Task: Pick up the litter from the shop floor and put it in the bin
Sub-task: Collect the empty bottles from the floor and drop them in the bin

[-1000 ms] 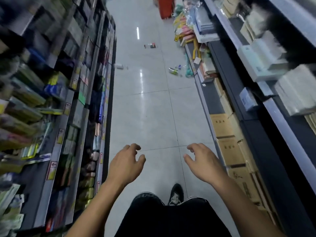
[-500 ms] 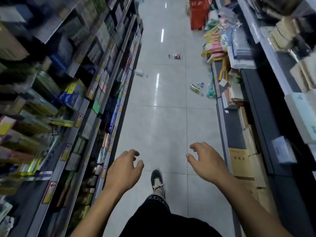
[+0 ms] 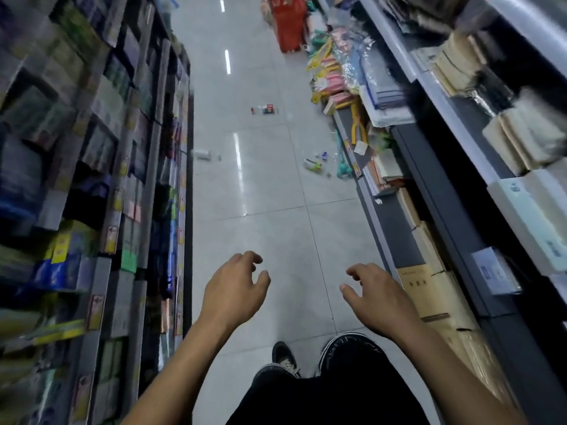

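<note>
Litter lies ahead on the grey tiled aisle floor. A clear bottle with a red label (image 3: 264, 110) lies mid-aisle, far off. A pale crushed bottle (image 3: 203, 154) sits by the left shelf foot. A green-labelled bottle with small scraps (image 3: 313, 164) lies near the right shelf base. My left hand (image 3: 234, 288) and my right hand (image 3: 376, 297) hover in front of me, fingers loosely curled, holding nothing, well short of the litter. A red container (image 3: 288, 24), possibly the bin, stands at the aisle's far end.
Tall stocked shelves (image 3: 92, 179) line the left side. On the right, shelves (image 3: 460, 185) hold boxes and paper goods, with goods (image 3: 340, 78) spilling toward the floor. My black shoes (image 3: 349, 348) stand on the tiles below my hands.
The view has moved forward along the aisle and the litter is nearer. Both hands stay raised, holding nothing. My feet have stepped forward.
</note>
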